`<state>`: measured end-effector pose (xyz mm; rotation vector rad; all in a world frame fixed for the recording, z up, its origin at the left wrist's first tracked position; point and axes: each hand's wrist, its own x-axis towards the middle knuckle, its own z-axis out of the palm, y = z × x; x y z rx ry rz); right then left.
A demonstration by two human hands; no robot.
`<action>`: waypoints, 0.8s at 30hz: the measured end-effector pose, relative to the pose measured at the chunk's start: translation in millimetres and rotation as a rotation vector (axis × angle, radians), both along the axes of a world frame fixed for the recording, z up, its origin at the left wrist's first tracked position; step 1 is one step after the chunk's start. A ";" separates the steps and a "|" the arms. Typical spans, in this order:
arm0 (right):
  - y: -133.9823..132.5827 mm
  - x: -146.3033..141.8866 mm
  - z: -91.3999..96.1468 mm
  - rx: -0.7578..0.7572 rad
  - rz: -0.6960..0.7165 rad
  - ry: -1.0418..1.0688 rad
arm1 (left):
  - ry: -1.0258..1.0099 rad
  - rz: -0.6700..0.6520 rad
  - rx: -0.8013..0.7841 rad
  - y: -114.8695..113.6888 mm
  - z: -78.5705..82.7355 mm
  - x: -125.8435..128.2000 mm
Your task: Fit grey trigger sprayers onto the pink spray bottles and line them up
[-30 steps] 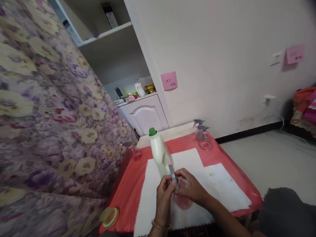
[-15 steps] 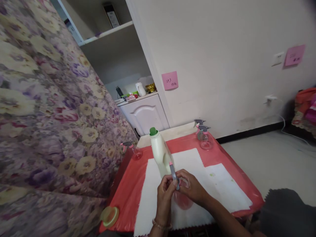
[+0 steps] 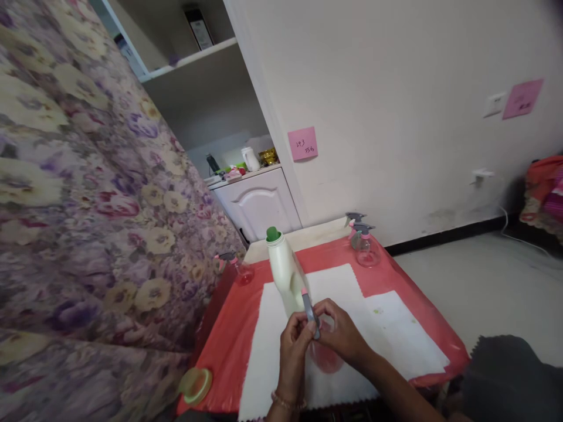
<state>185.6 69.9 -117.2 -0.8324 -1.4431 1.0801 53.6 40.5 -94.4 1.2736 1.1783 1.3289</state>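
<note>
Hands (image 3: pixel 342 337) around gray, pink-tipped sprayer (image 3: pixel 308 306)

Near middle: round see-through pinkish plastic spray bottle (image 3: pixel 328 356) blocks passage.
Straight beyond: tall pale-green plastic jug (image 3: pixel 285 268) stands in the way.
Right side: free passage runs low above the flat white sheet (image 3: pixel 407 337).

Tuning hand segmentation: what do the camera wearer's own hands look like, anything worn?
Left hand: ungloved, with a pale, pinkish bracelet, apparently beaded, around the wrist. Right hand: ungloved, nothing visible at the wrist. No sleeve shows on the visible stretch of either arm. Some fingers are partly hidden, so I can't rule out rings.
</note>
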 end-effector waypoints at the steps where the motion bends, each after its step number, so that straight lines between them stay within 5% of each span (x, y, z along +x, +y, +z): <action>1: 0.0 -0.2 -1.0 -0.010 0.004 -0.006 | -0.002 -0.001 -0.002 -0.2 -0.2 -0.3; 6: -0.3 5.3 2.2 0.038 0.144 -0.004 | -0.008 -0.004 0.000 -0.9 -0.6 -0.5; 12: -0.5 2.6 0.2 -0.008 -0.008 -0.037 | -0.003 -0.008 0.004 -1.5 -0.8 -0.5; 17: -0.9 4.4 0.5 0.059 0.122 -0.044 | -0.006 -0.006 0.007 -1.7 -0.5 0.2; 24: 0.2 3.7 -1.1 0.035 0.038 -0.047 | 0.007 -0.003 0.009 -0.7 -0.7 -0.3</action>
